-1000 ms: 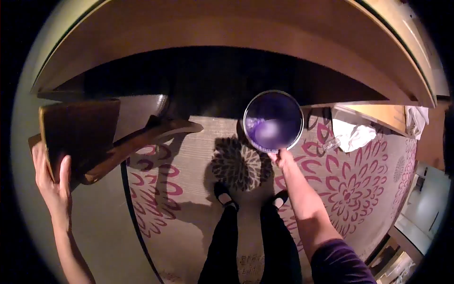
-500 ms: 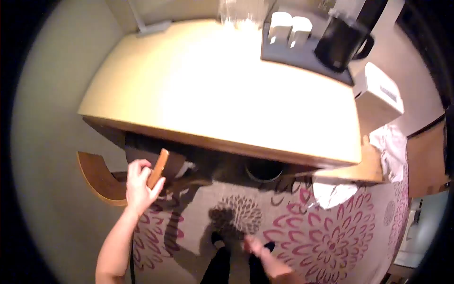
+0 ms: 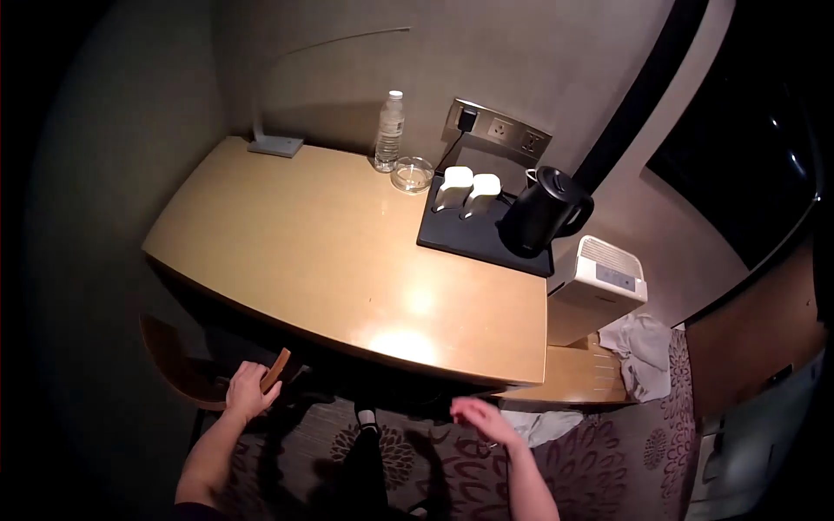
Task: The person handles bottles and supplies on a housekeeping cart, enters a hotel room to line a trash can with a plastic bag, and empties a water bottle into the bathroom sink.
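My left hand (image 3: 249, 391) grips the wooden armrest (image 3: 276, 369) of a chair (image 3: 178, 360) at the lower left, beside the desk's front edge. Its fingers wrap over the wood. My right hand (image 3: 478, 418) is held in front of the desk's right part, fingers loosely apart, touching nothing. The wooden desk (image 3: 304, 234) fills the middle. On it are a clear bottle (image 3: 390, 135), a glass ashtray (image 3: 412, 174), and a dark tray (image 3: 473, 249) bearing two white cups (image 3: 453, 188) and a black kettle (image 3: 545, 213).
A lamp base (image 3: 275, 146) stands at the desk's back left. A white appliance (image 3: 599, 286) is right of the desk, near a low wooden surface (image 3: 578, 375) and white cloth (image 3: 641, 356). Another white cloth (image 3: 543, 426) lies on the patterned carpet (image 3: 599, 469).
My right hand has let go of the purple-lined round bin, which went under the desk, and has risen. My left hand has moved from the chair's back to its armrest. The view has tilted up.
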The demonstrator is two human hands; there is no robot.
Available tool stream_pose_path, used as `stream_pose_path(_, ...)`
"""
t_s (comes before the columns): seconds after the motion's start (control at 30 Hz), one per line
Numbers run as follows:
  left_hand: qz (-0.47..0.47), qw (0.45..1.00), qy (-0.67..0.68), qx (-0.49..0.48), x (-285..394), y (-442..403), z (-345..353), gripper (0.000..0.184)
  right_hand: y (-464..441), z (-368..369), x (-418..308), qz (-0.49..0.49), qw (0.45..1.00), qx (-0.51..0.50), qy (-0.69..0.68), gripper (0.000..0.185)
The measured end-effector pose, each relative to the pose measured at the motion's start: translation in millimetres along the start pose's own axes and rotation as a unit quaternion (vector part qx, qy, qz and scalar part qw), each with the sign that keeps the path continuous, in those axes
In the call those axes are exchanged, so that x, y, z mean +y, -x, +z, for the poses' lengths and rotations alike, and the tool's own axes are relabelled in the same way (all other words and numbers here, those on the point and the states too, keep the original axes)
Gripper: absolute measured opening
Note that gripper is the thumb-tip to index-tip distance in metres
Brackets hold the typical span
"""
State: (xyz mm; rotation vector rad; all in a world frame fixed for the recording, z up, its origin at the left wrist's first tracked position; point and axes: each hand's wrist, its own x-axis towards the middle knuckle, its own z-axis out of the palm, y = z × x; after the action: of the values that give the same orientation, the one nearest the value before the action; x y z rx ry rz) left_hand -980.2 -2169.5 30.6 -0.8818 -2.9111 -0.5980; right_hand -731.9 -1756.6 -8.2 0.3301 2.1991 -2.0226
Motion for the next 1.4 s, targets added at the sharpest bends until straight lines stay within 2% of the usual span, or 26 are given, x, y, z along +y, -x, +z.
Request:
stream_pose_path(0.07,-0.019,0.999,0.033,-0.025,0.7,-1.4,-4.8,0.025,-51.9,-14.7,-89.6,0.020,0.998,0.047,-0.046,0.031)
stream_pose_path(0.13,-0.027,0.998,0.041,-0.043,-1.7,-2.5,-7.0,0.027,-116.8,-29.1,-143.8,-0.005,0.994,0.104,0.026,0.030)
stream_pose_path(0.2,-0.028,0.997,0.044,-0.055,-1.0,-6.6,-12.7,0.028,-211.3,-51.6,-153.8,-0.105,0.980,0.142,0.091,0.031)
stream_pose_path(0.27,-0.068,0.993,0.047,-0.088,-6.8,-5.0,-7.6,0.031,-291.9,-56.9,-185.9,-0.133,0.968,0.150,0.154,0.035)
stream_pose_path(0.33,-0.019,0.998,0.047,-0.045,-24.6,0.6,7.5,0.034,-368.2,-60.1,-194.4,-0.188,0.900,0.195,0.342,0.043)
stream_pose_path(0.4,-0.007,0.998,0.053,-0.044,-34.1,6.0,15.0,0.033,-436.1,-65.9,-183.1,-0.195,0.887,0.210,0.363,0.052)
stream_pose_path(0.47,0.003,0.998,0.055,-0.007,-36.8,9.4,19.0,0.034,-462.0,-59.8,-193.1,-0.115,0.881,0.221,0.403,0.054)
stream_pose_path(0.53,-0.051,0.995,0.076,-0.048,-32.3,5.7,11.0,0.038,-477.0,-55.0,-183.7,-0.101,0.864,0.226,0.439,0.046)
stream_pose_path(0.63,-0.074,0.992,0.090,-0.049,-29.8,6.6,10.3,0.041,-463.5,-40.5,-166.8,-0.141,0.844,0.251,0.452,0.034)
stream_pose_path(0.7,-0.052,0.989,0.135,0.004,-28.6,-3.4,11.1,0.040,-422.6,-25.0,-171.5,-0.108,0.848,0.243,0.458,0.027)
stream_pose_path(0.73,-0.039,0.986,0.157,0.031,-29.1,-9.9,11.7,0.040,-394.9,-18.7,-187.4,-0.143,0.838,0.217,0.480,0.025)
stream_pose_path(0.8,0.068,0.974,0.195,0.097,3.6,-84.9,-8.7,0.037,-370.2,-9.2,-187.1,-0.140,0.852,0.187,0.468,0.020)
stream_pose_path(0.83,0.103,0.980,0.150,0.079,-9.4,-118.0,13.9,0.035,-360.0,-4.1,-189.5,-0.122,0.861,0.175,0.462,0.021)
stream_pose_path(0.87,0.001,0.971,0.223,0.086,8.3,-157.4,17.7,0.035,-353.6,1.4,-191.4,-0.109,0.868,0.165,0.455,0.021)
stream_pose_path(0.9,-0.033,0.922,0.378,0.076,25.2,-214.6,14.2,0.034,-351.3,5.9,-186.6,-0.119,0.884,0.163,0.421,0.022)
stream_pose_path(0.93,-0.071,0.916,0.381,0.103,60.0,-278.5,0.5,0.038,-349.9,9.6,-182.5,-0.131,0.899,0.164,0.385,0.024)
stream_pose_path(1.0,-0.067,0.871,0.475,0.102,88.0,-383.3,-0.9,0.060,-340.9,11.1,-192.2,-0.129,0.977,0.091,0.145,0.037)
stream_pose_path(1.03,-0.084,0.875,0.469,0.087,106.3,-423.6,-8.5,0.070,-325.0,9.4,-209.2,-0.117,0.985,0.091,0.094,0.038)
stream_pose_path(1.07,-0.024,0.899,0.417,0.128,110.2,-466.9,7.5,0.084,-308.3,3.9,-222.3,-0.103,0.989,0.093,0.045,0.039)
stream_pose_path(1.1,0.016,0.914,0.357,0.190,109.5,-509.6,32.5,0.090,-291.7,-3.7,-219.4,-0.141,0.979,0.134,0.067,0.036)
stream_pose_path(1.13,0.058,0.920,0.299,0.248,109.8,-542.9,51.6,0.096,-267.1,-14.3,-226.2,-0.120,0.973,0.165,0.105,0.033)
stream_pose_path(1.2,0.027,0.914,0.367,0.172,116.5,-585.0,63.9,0.095,-208.4,-32.5,-219.8,-0.056,0.964,0.211,0.152,0.030)
stream_pose_path(1.23,0.003,0.900,0.428,0.083,119.7,-596.6,62.7,0.081,-173.9,-40.2,-208.1,-0.050,0.955,0.239,0.170,0.029)
stream_pose_path(1.27,-0.009,0.888,0.457,0.053,125.9,-597.3,57.9,0.070,-138.5,-43.5,-191.3,-0.042,0.946,0.263,0.183,0.028)
stream_pose_path(1.37,-0.042,0.896,0.414,0.154,124.4,-598.7,79.7,0.065,-32.6,-33.8,-151.8,0.054,0.916,0.395,0.047,0.022)
stream_pose_path(1.4,-0.036,0.883,0.435,0.174,125.0,-594.6,85.8,0.064,2.7,-25.7,-127.3,0.095,0.885,0.447,0.086,0.022)
